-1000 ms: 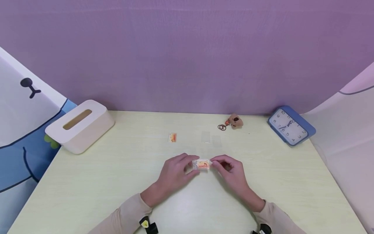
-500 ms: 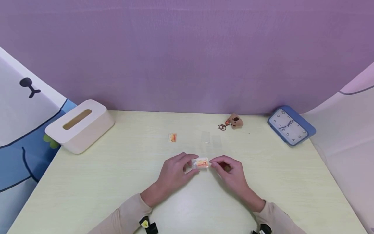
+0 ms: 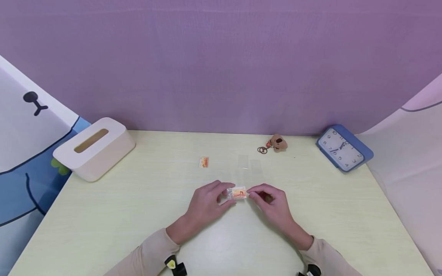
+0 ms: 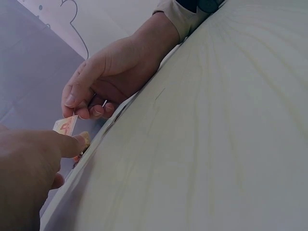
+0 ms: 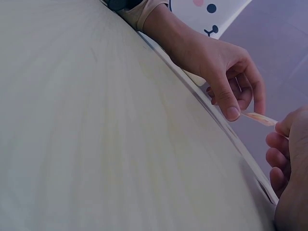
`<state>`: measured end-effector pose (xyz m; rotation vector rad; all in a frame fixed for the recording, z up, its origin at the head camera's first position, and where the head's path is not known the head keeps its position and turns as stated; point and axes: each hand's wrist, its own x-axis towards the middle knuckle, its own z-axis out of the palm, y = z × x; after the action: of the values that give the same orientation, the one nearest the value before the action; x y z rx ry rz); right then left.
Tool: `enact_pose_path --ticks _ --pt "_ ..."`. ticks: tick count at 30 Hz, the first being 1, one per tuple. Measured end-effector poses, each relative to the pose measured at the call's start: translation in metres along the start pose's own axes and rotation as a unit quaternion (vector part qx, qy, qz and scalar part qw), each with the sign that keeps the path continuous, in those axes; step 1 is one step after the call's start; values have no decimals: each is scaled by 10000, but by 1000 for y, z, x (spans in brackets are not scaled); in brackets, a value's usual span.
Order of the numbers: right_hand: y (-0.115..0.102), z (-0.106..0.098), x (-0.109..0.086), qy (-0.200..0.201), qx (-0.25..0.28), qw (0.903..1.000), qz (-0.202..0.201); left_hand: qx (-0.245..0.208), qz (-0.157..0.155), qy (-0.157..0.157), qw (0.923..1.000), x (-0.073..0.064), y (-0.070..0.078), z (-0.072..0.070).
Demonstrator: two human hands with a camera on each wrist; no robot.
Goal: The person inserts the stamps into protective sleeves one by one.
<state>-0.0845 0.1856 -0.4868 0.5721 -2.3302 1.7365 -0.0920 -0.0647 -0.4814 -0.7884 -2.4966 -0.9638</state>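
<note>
Tabletop, packet (orange-printed) between fingers

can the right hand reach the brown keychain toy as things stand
Probably yes: nothing tall stands between the right hand and the brown keychain toy, though that hand seems to pinch the small packet.

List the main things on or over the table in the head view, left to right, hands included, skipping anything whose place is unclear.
Tissue box, left hand, packet, right hand, clock.
</note>
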Motion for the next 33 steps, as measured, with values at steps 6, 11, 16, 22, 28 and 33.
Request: enact_pose_path --ticks 6,11,16,22,28,33 --pt "-1 0 0 -27 8 10000 25 -4 34 15 10000 0 1 -1" --pt "-1 0 0 -74 -11 10000 35 -69 49 16 10000 0 1 -1" --pt "-1 0 0 -146 -68 9999 -19 -99 90 32 9999 0 1 0" --pt "0 1 1 -244 -112 9994 -221 -73 130 37 9999 0 1 0" --pt "-1 1 1 -213 -126 9995 -181 -54 152 69 9998 0 1 0" --pt "-3 1 0 -157 -34 9999 32 -51 161 137 9998 1 1 -1"
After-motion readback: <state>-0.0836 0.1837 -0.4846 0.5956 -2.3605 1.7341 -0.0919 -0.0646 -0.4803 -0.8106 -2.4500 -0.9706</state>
